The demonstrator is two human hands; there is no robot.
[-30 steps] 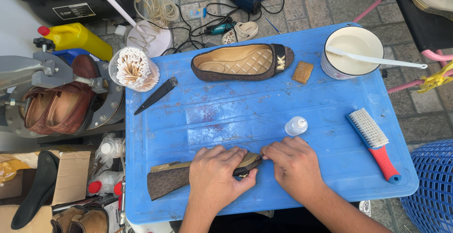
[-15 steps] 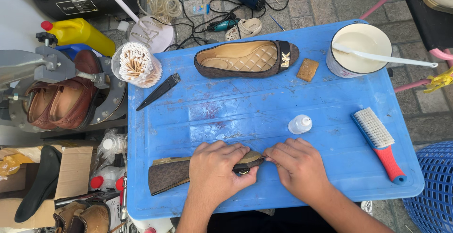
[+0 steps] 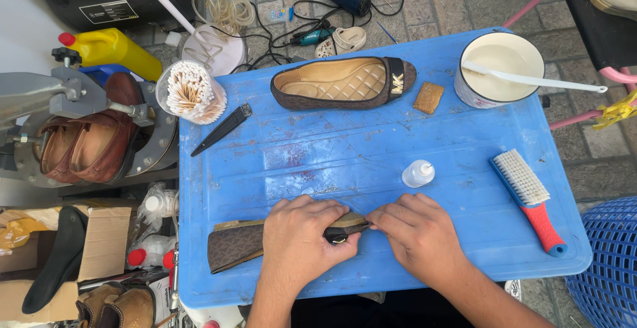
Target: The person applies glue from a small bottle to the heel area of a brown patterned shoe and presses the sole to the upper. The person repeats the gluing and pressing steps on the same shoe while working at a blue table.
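A brown flat shoe [image 3: 235,245] lies on its side at the near edge of the blue plastic table [image 3: 371,149]. My left hand [image 3: 302,242] presses down over its middle and grips it. My right hand [image 3: 415,235] pinches the shoe's toe end, fingertips meeting the left hand's. The part of the shoe under both hands is hidden. Its matching flat [image 3: 342,82], with a quilted tan insole, rests upright at the table's far side. A small clear squeeze bottle [image 3: 418,173] stands just beyond my right hand.
On the table: a black-handled tool [image 3: 222,129], a tan sponge block [image 3: 428,97], a white pot with a stirrer [image 3: 501,69], a red-handled brush [image 3: 529,198], a jar of cotton swabs [image 3: 192,92]. Left: a press holding brown shoes [image 3: 79,139], a yellow bottle [image 3: 109,49]. Right: blue basket [image 3: 610,261].
Both hands stay on the shoe at the near edge; the right hand's fingers have shifted slightly along the toe. The view has drifted a little.
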